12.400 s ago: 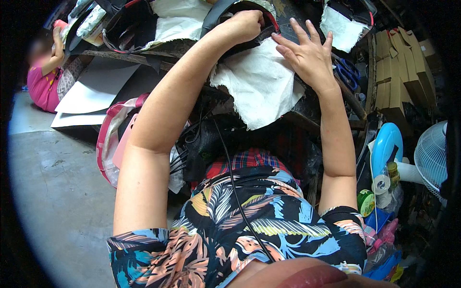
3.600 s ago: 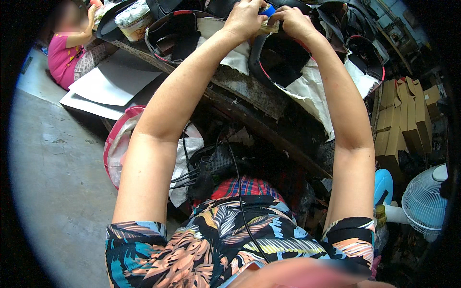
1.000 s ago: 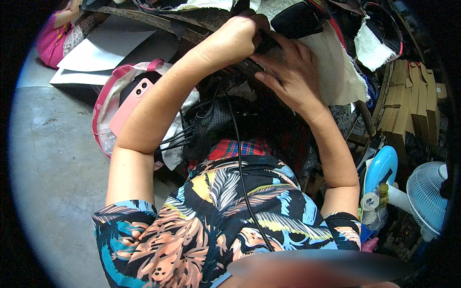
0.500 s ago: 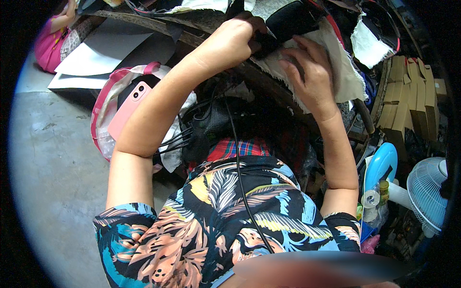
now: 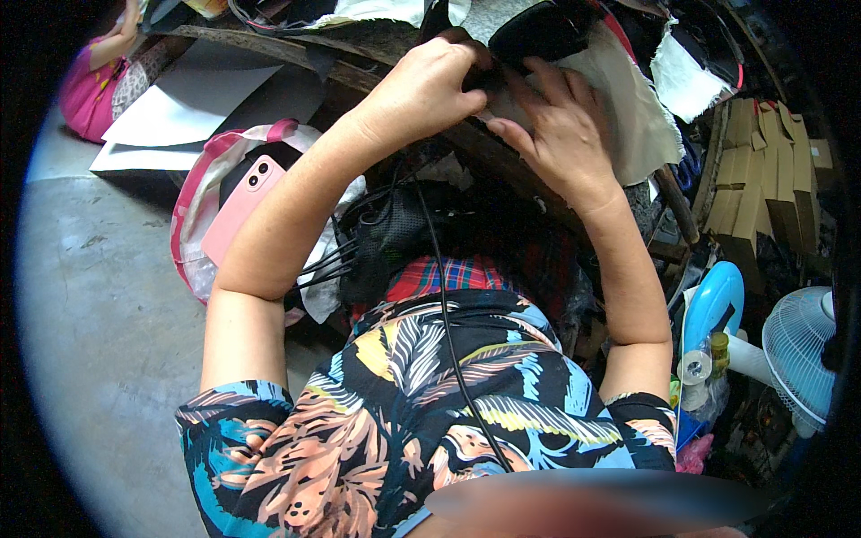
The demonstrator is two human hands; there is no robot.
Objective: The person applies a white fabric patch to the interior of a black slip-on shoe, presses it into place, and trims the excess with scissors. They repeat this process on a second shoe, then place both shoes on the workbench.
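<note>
At the top middle, my left hand [image 5: 439, 79] is closed, its fingers curled over the edge of a black piece of material; the exact grip is partly hidden in shadow. Close to its right, my right hand [image 5: 569, 130] has its fingers apart. Those fingertips touch the near edge of the black piece [image 5: 538, 36], and the palm is over a cream cloth [image 5: 639, 125] with a frayed edge. A red strip runs along that cloth's far side. Both pieces lie at the work table's wooden edge [image 5: 350, 73].
A pink phone [image 5: 242, 204] rests in a pink-and-white bag [image 5: 184, 224] at the left. White sheets [image 5: 184, 108] lie beyond it, near a person in pink [image 5: 90, 94]. Cardboard pieces [image 5: 749, 179] and a fan [image 5: 798, 354] stand right. A black cable [image 5: 441, 269] hangs before me.
My right hand has moved left toward my left hand, its thumb stretching out. The cream cloth under it has shifted and lies smoother. My left hand has hardly moved.
</note>
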